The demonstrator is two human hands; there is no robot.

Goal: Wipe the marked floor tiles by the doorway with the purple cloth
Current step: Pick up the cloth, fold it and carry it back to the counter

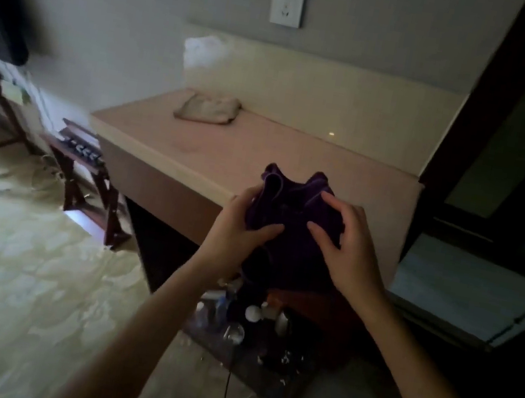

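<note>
Purple cloth [293, 235] bunched up in the middle of the frame, held in the air in front of the pink surface [194, 142], not lying on it. Left hand [243, 220] curled round the cloth's left side, thumb across the front, fingers tucked behind. Right hand [345, 237] curled on the right side, fingers spread and pressing into the folds. Both a closed grip on the cloth, likely to gather it into a pad that fits the palm for wiping. Lower part of the cloth hanging down dark between the wrists. No wiping yet, by the look of it; cloth up high, well apart from the floor. Dark door frame [498, 109] at the right of the frame, with pale tiles [466, 299] beyond it low at the right, perhaps the ones to clean; no marks to be seen from here, too dim to tell. Beige rag [208, 108] lying at the back of the surface, upper middle, left alone. White wall socket [287, 4] at the top. Small bottles and round bits [240, 320] crowded on the floor under the hands, with a thin black cable [226, 397] running past, so easy to knock over when bending down. Patterned floor [15, 279] at the lower left. Folding wooden stand [90, 184] at the left beside the surface.
</note>
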